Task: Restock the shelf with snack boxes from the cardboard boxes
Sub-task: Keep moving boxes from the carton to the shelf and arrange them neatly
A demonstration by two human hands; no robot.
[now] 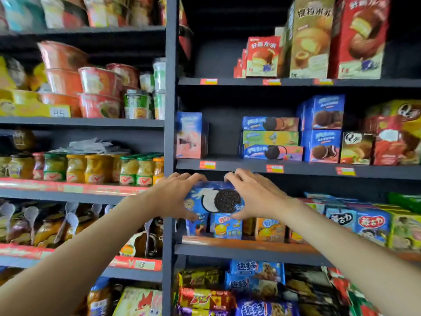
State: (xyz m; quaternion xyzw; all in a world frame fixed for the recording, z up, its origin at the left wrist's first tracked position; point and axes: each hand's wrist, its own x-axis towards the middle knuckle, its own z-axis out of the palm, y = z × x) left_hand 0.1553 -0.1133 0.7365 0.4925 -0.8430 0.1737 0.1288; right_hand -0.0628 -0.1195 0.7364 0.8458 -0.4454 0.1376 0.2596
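A blue cookie box with a black-and-white sandwich cookie printed on its front is held up between both hands, just below the grey shelf board. My left hand grips its left end, fingers curled over the top. My right hand grips the right end the same way. On the shelf above lie three stacked flat cookie boxes, with an upright blue box to their left and a dark gap between them. No cardboard box is in view.
Small blue and orange snack boxes stand on the shelf behind the held box. Taller blue boxes and red pie boxes fill the right. A grey upright post divides the unit; noodle bowls and fruit jars sit left.
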